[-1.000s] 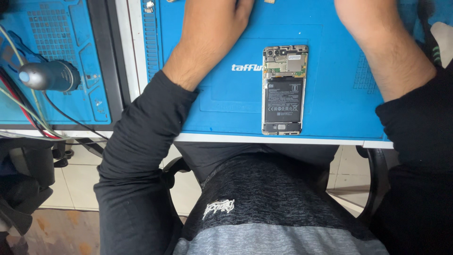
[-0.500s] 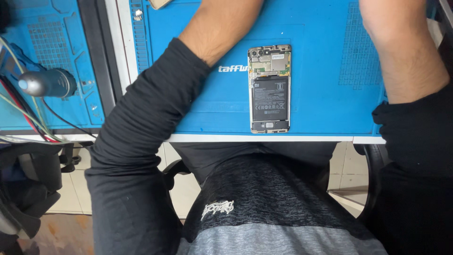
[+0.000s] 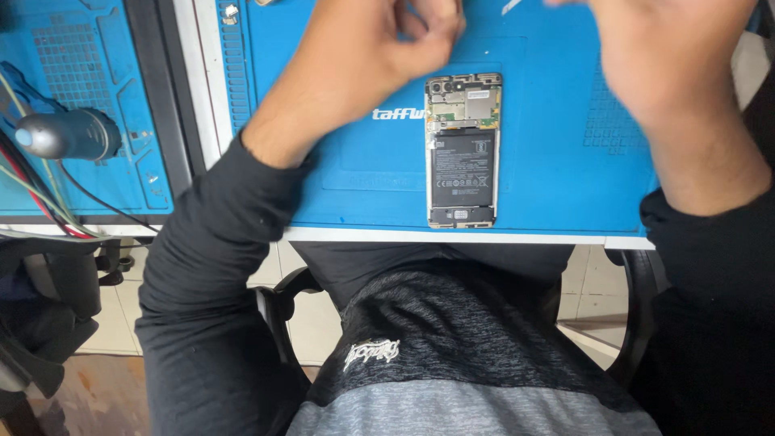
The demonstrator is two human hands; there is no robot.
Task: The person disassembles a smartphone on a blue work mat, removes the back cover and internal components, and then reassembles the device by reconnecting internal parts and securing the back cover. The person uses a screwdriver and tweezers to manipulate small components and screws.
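Head view: my two hands above an opened phone on the blue mat.

Item one, my left hand [image 3: 379, 56]: fingers curled together in a loose fist, hovering just above the top end of the phone [image 3: 462, 150]; whether it pinches anything, I cannot tell. Item two, my right hand [image 3: 662, 64]: blurred, raised over the right of the blue mat [image 3: 557, 186], well apart from the phone; I cannot tell if it is apart or together. Item three, phone: back cover off, board and dark battery exposed, lying lengthwise near the mat's front edge on the desk [image 3: 452, 237]. Item four, grey round-headed tool [image 3: 69, 134] with cables, on a second mat at far left.
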